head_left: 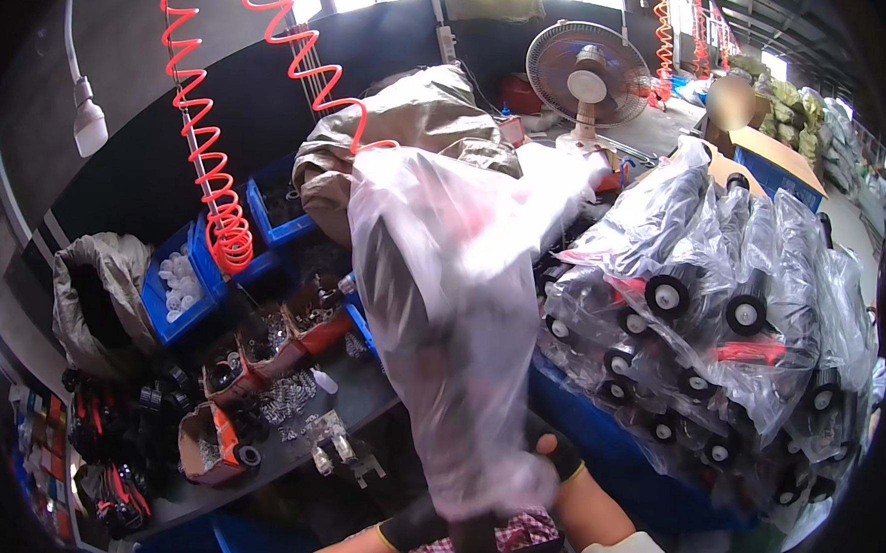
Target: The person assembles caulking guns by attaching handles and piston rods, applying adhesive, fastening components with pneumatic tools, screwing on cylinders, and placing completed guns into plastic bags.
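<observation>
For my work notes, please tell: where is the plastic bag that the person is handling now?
The plastic bag fills the middle of the head view, its lower end beside the right hand, with bagged parts piled to its right.

Red coiled hoses [231, 245] hung over a tabletop [355, 396] crowded with metal hardware [291, 404] and blue bins [206, 271] at left in a factory workshop, where plastic-wrapped items [795, 295] lay stacked at right and sacks [784, 112] were piled far right.

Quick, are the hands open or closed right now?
Left hand: by the clear plastic bag; fingers hidden, can't tell.
Right hand: by the bag's edge; fingers mostly hidden, can't tell.
</observation>
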The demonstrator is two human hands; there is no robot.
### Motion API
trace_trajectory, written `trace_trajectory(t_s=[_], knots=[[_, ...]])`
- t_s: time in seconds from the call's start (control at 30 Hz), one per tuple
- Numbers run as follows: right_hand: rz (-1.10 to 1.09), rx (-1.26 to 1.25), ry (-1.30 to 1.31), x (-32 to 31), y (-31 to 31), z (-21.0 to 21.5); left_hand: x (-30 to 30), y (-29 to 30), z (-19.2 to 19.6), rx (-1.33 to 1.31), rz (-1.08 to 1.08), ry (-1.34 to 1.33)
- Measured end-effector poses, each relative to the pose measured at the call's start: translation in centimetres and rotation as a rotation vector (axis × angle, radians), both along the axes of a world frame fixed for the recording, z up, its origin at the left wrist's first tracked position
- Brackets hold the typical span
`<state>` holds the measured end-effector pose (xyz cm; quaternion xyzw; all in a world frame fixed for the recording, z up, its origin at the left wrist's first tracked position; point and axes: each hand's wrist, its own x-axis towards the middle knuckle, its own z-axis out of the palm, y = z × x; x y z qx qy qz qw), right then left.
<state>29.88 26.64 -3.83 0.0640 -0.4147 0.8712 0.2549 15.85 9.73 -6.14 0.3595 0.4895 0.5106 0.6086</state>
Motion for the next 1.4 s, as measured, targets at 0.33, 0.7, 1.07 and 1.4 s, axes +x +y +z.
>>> trace_trajectory(t_s=[0.33,0.7,1.07,1.4], knots=[[0.311,0.833,-0.428,3.6,-3.5,3.4,-1.3,0.1,10.6,0.035,-0.082,-0.438],[-1.044,1.637,-1.723,2.8,31.8,25.8,1.9,8.4,13.7,0.358,0.173,0.429],[-0.683,1.611,-2.027,8.4,44.4,18.1,0.1,39.5,26.1,0.383,0.06,1.174],[-0.683,1.568,-1.971,7.6,38.5,20.5,5.9,51.3,22.1,0.465,-0.384,1.439]])
